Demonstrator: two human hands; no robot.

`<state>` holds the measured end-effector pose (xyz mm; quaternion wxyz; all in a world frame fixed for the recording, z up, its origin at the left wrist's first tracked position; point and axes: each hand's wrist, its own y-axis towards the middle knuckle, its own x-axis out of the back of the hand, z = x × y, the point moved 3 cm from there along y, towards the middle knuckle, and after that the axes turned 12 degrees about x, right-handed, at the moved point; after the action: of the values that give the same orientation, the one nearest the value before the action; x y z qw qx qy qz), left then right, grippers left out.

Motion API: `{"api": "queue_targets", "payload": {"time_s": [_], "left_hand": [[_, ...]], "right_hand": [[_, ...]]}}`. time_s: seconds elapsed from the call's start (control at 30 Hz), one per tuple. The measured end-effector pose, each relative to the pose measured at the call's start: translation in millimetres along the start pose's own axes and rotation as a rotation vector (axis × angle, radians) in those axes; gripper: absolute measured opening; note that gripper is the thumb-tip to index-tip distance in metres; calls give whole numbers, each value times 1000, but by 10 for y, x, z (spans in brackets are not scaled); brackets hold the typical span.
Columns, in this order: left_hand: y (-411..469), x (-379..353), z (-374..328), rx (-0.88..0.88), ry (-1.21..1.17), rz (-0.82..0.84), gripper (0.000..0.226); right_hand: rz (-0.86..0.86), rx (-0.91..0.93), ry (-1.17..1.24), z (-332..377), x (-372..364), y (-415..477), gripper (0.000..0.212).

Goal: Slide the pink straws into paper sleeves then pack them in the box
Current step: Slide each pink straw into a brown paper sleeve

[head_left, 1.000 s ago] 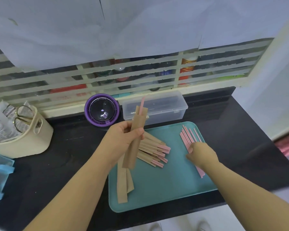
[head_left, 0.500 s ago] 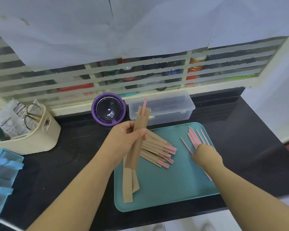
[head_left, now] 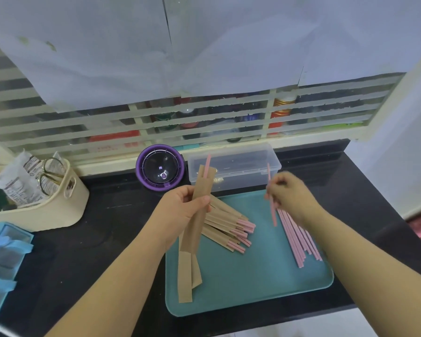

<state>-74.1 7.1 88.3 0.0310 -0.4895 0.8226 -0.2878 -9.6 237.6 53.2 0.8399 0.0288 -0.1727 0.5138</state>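
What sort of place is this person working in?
Probably a home kitchen, used as a small packing spot: a black stone counter, jars behind a slatted screen, and a basket holding scissors and packets.

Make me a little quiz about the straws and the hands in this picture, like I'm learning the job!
1. True or false: the left hand holds a paper sleeve with a straw poking out.
2. The right hand pinches: A) scissors B) a bare pink straw C) a lid.
3. Fill in: the sleeved straws lie on the teal ____.
Key: 1 true; 2 B; 3 tray.
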Motion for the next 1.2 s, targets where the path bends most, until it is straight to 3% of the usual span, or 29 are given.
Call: {"api": "queue_targets", "payload": {"time_s": [0.13,0.2,0.27,0.4,0.63,0.93,1.2], "left_hand": [[-28,-11,-106,-24,0,8,11],[-46,-20,-154,-35,-7,15,11],[-61,-28,-194,-44,-12,19,12],[-98,-46,-250,-47,-30,39,13],[-189,-34,-351,-85,-19,105,15],[-293,-47,-419,-119,54,150,9],[-323,-110,-460,-123,38,125,13]], "right_hand": [[46,33,788,732,65,-85,18],[127,73,947,1035,77,-159,18],[153,176,842,1232,67,-209,15],[14,393,434,1396,23,-304,18],[-147,494,175,1495,-2,-329,23],[-64,495,144,1476,39,-285,23],[124,318,138,1273,-54,-254,30]]}}
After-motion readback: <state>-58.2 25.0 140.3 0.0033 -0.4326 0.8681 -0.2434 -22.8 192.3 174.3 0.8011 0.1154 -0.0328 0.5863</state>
